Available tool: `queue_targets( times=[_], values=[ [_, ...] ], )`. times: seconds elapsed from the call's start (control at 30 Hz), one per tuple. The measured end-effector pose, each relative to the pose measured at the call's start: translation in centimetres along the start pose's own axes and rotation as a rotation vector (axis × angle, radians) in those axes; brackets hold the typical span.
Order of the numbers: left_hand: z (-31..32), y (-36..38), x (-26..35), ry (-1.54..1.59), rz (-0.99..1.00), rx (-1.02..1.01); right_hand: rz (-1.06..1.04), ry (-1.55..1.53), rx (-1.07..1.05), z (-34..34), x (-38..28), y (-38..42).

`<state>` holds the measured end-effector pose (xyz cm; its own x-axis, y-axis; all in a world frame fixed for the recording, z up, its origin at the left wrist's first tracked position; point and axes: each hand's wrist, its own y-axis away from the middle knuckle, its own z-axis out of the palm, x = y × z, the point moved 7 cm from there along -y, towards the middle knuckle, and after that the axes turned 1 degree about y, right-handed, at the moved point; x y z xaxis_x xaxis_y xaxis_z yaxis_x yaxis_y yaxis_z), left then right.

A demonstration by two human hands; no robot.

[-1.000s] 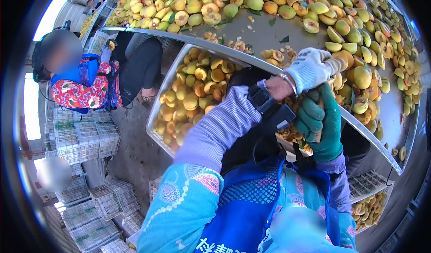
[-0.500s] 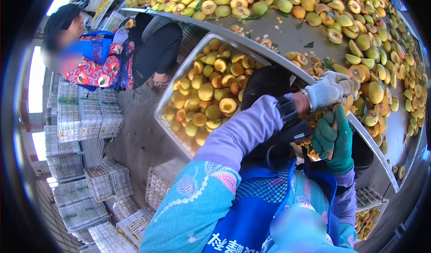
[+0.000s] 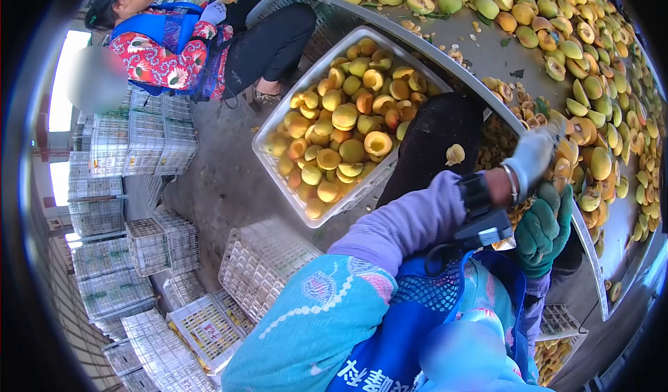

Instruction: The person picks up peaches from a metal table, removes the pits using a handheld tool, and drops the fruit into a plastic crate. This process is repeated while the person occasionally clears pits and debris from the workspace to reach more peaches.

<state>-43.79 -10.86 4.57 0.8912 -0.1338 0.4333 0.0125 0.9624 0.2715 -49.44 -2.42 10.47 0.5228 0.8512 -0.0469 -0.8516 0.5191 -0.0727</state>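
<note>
My left hand [image 3: 532, 157], in a white glove, is smeared by motion at the metal table's edge, beside halved orange-yellow fruit [image 3: 566, 150]. Just below it, my right hand [image 3: 543, 232], in a green glove, has its fingers curled; what they hold is hidden. A fruit half [image 3: 455, 154] shows against my dark trouser leg [image 3: 438, 131]; whether it rests there or is in the air, I cannot tell. Left of the leg stands a white crate [image 3: 282, 204] full of halved fruit [image 3: 344, 117].
The metal table [image 3: 480, 51] carries heaps of fruit [image 3: 591, 51]. At the upper left sits a person [image 3: 163, 58] in a red flowered top, holding fruit. Stacked white crates [image 3: 142, 138] line the left side, and another crate [image 3: 264, 263] lies on the floor [image 3: 216, 183].
The view has shifted, with the full crate now farther right. My left hand has moved off the green glove's fingertips and blurred. A fruit half has appeared over my leg.
</note>
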Motion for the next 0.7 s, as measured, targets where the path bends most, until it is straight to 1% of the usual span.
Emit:
queue_targets(
  times=[0.07,0.13,0.17,0.2,0.23,0.27,0.3,0.37,0.4,0.47,0.5,0.57,0.6,0.67,0.7],
  values=[
    [-3.1,2.2,3.8,-0.047,0.051,0.093,0.031,0.031,0.003,0.1,0.7,0.3],
    [-8.3,5.2,10.7,-0.133,0.154,0.246,0.083,0.038,0.022,-0.9,0.7,0.8],
    [-11.1,6.4,14.2,-0.183,0.22,0.339,0.06,0.097,0.128,-2.5,0.5,1.2],
    [-14.4,7.6,17.8,-0.25,0.306,0.471,0.04,0.155,0.236,-3.9,0.4,1.7],
    [-18.0,9.0,21.9,-0.381,0.408,0.634,0.021,0.213,0.345,-5.0,0.3,2.1],
    [-21.2,10.3,25.9,-0.565,0.496,0.811,0.01,0.215,0.472,-6.0,0.3,2.6],
    [-23.7,11.4,29.6,-0.832,0.542,0.969,0.007,0.218,0.521,-6.6,0.2,2.5],
    [-27.5,11.8,35.4,-1.676,0.432,1.151,0.003,0.22,0.622,-7.7,0.3,2.3],
    [-29.5,11.3,36.4,-1.996,0.476,1.021,-0.01,0.214,0.667,-7.8,0.3,2.0],
    [-36.3,10.5,36.3,-2.142,0.196,1.175,-0.005,0.29,0.672,-8.0,0.4,1.2],
    [-36.6,10.6,36.3,-2.199,0.28,1.136,-0.004,0.329,0.674,-8.1,0.3,0.7],
    [-37.8,10.2,36.9,-2.156,0.297,1.086,-0.016,0.364,0.76,-8.3,0.2,0.1],
    [-38.0,10.0,36.8,-2.219,0.301,1.098,-0.015,0.377,0.807,-8.4,0.5,0.0],
    [-37.8,9.2,36.6,-2.35,0.328,1.112,0.002,0.39,0.834,-9.3,1.1,-0.7],
    [-41.7,8.1,37.0,-2.427,0.082,1.102,-0.016,0.404,0.846,-9.5,0.9,-0.8]
  ],
)
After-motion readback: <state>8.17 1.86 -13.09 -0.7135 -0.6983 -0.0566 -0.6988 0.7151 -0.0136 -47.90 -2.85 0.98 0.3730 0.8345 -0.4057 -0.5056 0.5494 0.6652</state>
